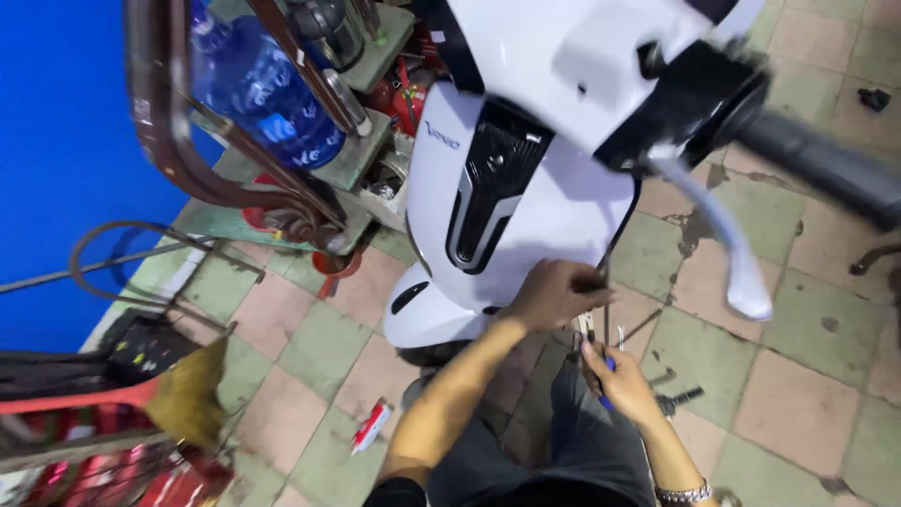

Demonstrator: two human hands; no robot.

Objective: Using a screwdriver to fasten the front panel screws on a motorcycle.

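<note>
Cable [604,300], thin, stiff, prob. slippery, under white scooter [526,188] front: left hand [554,293] clenched on upper end; right hand [619,383] grasping blue-handled tool [606,394] near it. Best grip: pinch close to end.

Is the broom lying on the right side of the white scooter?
No, the broom lies at the left of the white scooter, near the red things.

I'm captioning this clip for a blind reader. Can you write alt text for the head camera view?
Seen from above, a person's left hand grips a thin cable beside a white scooter, while the right hand holds a blue-handled tool below it, over a tiled floor.
</note>
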